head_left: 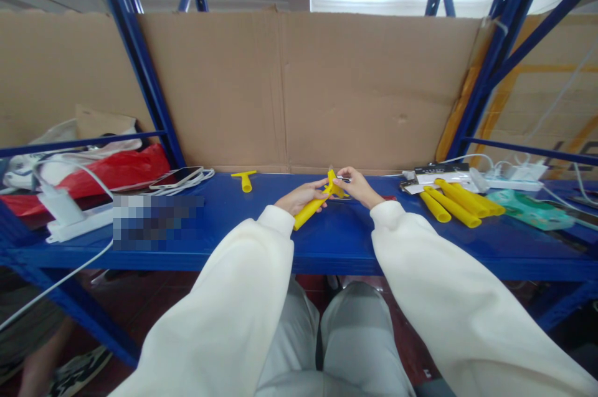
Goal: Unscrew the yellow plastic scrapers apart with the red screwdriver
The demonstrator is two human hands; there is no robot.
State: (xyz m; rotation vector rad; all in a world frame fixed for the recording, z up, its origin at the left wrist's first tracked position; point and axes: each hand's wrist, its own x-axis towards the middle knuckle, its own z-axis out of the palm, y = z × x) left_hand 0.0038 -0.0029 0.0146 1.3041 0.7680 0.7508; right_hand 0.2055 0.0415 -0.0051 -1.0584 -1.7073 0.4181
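My left hand (303, 197) is wrapped round a yellow tubular handle with a T-shaped head (308, 213), tilted with its tube end toward me. At the head, my right hand (355, 185) is closed in a pinch; a small dark and whitish bit shows at its fingertips, too small to name. Beneath the right hand lies a thin tool with a red end (389, 198), partly hidden. Off to the left on the blue shelf, a second yellow T-shaped piece (245, 181) lies apart from both hands.
Several yellow tubes (451, 204) lie at the right beside flat packets (439, 174) and a green plastic wrapper (532, 210). A white power strip (84, 222), phone (177, 177) and red bag (126, 169) are at left. Cardboard (327, 91) stands behind the blue shelf (261, 241).
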